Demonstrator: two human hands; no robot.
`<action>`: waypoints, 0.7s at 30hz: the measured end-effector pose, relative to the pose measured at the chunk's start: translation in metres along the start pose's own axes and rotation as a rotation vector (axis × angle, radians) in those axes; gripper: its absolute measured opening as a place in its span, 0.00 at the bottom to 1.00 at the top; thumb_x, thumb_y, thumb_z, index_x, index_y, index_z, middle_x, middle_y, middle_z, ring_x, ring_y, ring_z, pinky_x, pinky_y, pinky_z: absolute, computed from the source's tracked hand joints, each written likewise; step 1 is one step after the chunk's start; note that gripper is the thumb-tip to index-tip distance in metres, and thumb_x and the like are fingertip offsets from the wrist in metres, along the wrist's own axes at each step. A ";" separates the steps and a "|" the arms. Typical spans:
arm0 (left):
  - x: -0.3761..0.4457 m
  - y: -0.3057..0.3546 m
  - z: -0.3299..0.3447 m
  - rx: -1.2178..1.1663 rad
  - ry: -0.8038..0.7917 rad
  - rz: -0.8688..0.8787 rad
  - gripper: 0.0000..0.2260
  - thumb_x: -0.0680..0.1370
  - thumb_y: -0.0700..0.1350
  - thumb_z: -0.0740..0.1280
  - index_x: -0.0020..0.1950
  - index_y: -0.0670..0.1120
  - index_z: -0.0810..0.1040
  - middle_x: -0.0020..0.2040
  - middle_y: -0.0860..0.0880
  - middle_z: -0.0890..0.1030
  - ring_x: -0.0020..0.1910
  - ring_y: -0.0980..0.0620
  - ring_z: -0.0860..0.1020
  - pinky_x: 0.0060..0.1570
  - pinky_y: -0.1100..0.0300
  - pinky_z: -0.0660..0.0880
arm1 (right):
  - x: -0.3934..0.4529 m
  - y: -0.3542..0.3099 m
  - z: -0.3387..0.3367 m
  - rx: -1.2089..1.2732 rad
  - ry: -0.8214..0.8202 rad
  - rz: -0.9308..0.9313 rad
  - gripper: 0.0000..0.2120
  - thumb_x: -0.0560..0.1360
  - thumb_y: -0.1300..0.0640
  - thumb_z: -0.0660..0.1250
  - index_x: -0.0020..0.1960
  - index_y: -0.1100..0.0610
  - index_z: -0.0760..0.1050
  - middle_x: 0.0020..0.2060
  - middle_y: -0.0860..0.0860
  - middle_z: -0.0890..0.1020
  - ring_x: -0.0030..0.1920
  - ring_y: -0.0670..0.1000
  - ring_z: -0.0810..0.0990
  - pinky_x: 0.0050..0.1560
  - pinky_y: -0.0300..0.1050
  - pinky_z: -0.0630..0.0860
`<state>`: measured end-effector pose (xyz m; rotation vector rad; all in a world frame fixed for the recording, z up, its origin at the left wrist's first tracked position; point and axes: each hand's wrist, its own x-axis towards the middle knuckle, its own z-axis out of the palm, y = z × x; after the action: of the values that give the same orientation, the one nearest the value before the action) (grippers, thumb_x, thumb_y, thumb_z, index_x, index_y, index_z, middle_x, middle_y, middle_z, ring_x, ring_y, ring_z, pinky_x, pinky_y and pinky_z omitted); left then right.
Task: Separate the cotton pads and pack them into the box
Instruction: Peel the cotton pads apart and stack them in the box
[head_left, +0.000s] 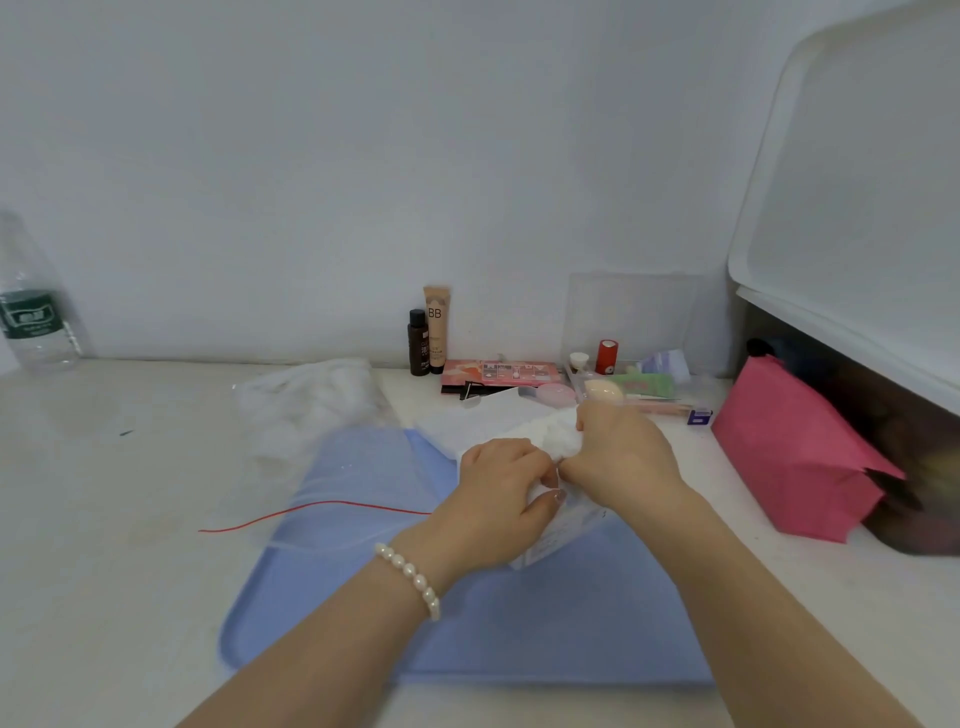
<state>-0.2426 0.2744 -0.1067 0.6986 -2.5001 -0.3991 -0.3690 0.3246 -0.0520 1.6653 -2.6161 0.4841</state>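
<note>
While both hands sit over the blue tray, left hand grips the box, right hand pinches cotton pads.

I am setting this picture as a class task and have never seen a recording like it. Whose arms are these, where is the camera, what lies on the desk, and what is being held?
There is no machine here: a person works with two bare hands, and the single picture comes from a wide-angle camera worn on the head, looking forward and down.

The left hand, with a pearl bracelet on its wrist, grips a small white box held over a blue tray. The right hand pinches a bunch of white cotton pads at the top of the box.

Around them lie a clear plastic bag with a red string, a water bottle, a BB cream tube, a dark small bottle, an eyeshadow palette and a pink pouch.
</note>
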 end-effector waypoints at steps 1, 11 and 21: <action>0.000 0.000 0.000 -0.001 -0.002 -0.002 0.13 0.73 0.52 0.56 0.47 0.47 0.76 0.44 0.55 0.71 0.47 0.55 0.66 0.50 0.59 0.59 | 0.000 -0.001 0.001 -0.008 -0.010 0.005 0.13 0.69 0.56 0.67 0.53 0.56 0.72 0.49 0.54 0.78 0.44 0.54 0.75 0.38 0.43 0.67; 0.003 0.001 -0.003 -0.063 -0.091 -0.087 0.06 0.69 0.52 0.57 0.41 0.51 0.68 0.46 0.55 0.69 0.49 0.56 0.64 0.58 0.56 0.62 | -0.001 -0.007 0.008 -0.065 -0.166 -0.006 0.07 0.72 0.54 0.63 0.37 0.54 0.69 0.35 0.49 0.72 0.45 0.53 0.76 0.42 0.41 0.68; 0.003 0.002 -0.006 -0.026 -0.131 -0.124 0.08 0.73 0.53 0.60 0.42 0.49 0.69 0.55 0.50 0.74 0.57 0.51 0.69 0.62 0.55 0.62 | 0.001 0.011 -0.014 -0.014 -0.188 -0.074 0.21 0.66 0.49 0.71 0.26 0.55 0.62 0.24 0.50 0.64 0.27 0.50 0.64 0.28 0.42 0.59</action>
<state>-0.2423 0.2736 -0.0997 0.8447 -2.5762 -0.5370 -0.3813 0.3313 -0.0415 1.8823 -2.6629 0.3205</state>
